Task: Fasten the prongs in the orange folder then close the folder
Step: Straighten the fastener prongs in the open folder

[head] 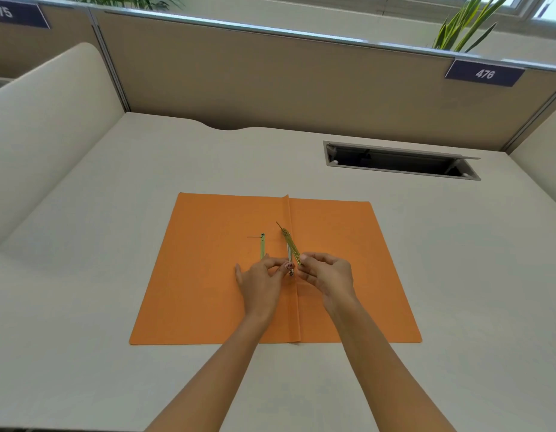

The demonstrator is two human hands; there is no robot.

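Note:
The orange folder [208,291] lies open and flat on the desk, its spine crease running toward me down the middle. A green-gold fastener strip [263,248] lies on the left leaf beside the crease, with a thin prong sticking out to its left. A second gold fastener bar [291,246] is tilted over the crease, its far end raised. My left hand [261,283] and my right hand [328,274] meet at the bar's near end, fingertips pinching it from both sides. The prong's near end is hidden by my fingers.
The white desk [99,260] is walled by beige partitions at the back and sides. An open cable hatch [401,162] is cut into the desk at the back right. Green plants [464,23] stand behind the partition.

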